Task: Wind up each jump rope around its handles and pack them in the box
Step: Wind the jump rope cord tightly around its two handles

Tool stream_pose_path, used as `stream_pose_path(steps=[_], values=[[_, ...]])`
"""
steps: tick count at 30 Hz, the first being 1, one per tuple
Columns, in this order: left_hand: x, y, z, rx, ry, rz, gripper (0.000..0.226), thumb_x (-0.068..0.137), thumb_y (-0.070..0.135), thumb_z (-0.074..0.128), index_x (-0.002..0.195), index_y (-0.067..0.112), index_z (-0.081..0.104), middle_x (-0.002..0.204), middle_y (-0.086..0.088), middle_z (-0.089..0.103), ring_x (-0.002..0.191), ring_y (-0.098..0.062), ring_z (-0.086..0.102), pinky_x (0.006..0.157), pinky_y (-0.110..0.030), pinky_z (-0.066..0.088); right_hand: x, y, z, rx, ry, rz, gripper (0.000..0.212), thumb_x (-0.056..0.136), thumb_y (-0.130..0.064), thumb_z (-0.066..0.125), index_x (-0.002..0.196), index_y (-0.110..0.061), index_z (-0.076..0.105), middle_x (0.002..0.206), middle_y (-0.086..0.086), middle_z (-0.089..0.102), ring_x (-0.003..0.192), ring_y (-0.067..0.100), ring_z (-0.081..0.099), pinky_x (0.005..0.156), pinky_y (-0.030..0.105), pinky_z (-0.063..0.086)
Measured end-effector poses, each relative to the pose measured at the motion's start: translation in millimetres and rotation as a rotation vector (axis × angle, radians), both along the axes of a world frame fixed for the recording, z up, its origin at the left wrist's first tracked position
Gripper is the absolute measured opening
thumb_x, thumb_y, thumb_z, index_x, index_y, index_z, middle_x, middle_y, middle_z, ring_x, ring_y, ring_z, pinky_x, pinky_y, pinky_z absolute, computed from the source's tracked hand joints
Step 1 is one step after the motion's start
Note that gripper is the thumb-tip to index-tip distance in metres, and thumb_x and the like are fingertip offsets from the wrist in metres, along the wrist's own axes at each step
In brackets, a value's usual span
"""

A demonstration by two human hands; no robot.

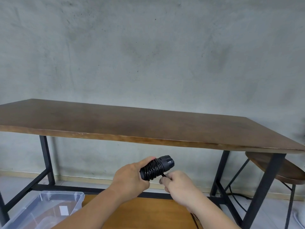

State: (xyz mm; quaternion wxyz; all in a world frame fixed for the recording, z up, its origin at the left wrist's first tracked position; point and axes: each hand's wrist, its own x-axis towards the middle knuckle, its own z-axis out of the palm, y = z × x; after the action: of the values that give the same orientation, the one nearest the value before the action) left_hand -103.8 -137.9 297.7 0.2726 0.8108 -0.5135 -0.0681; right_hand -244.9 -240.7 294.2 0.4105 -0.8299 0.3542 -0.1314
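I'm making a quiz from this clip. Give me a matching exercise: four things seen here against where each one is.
Things:
1. rope bundle
2. box
3. stool
4. rope end

Places:
A. under the table's right end
B. bottom left, on the floor
C. pinched by the right hand
D. gripped in the left hand

Pairs: 1-D, 2-B, 3-A, 4-C

A long brown wooden table (148, 126) on black metal legs stands against a grey concrete wall (148, 47).

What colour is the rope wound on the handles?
Glossy black rope, on handles of the same black; seen in the head view.
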Motion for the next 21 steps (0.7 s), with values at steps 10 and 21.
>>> stream_pose_path(steps=[10,21], values=[[7,0,-2,0.087,-0.339,0.021,0.075,0.089,0.032,0.051,0.145,0.061,0.01,0.106,0.009,0.057,0.097,-0.013,0.057,0.075,-0.023,0.044,-12,5,41,-0.673,0.399,0.212,0.02,0.095,-0.026,0.046,0.08,-0.018,0.056,0.071,0.0,0.054,0.069,0.024,0.054,0.059,0.033,0.043],[-2,18,9,0.179,-0.121,-0.3,0.079,0.079,0.027,0.058,0.137,0.069,0.026,0.099,0.014,0.062,0.086,-0.009,0.056,0.073,-0.019,0.045,-10,-19,111,-0.544,0.457,0.516,0.031,0.068,-0.049,0.085,0.077,-0.021,0.076,0.071,-0.01,0.069,0.067,0.004,0.058,0.067,0.03,0.051]])
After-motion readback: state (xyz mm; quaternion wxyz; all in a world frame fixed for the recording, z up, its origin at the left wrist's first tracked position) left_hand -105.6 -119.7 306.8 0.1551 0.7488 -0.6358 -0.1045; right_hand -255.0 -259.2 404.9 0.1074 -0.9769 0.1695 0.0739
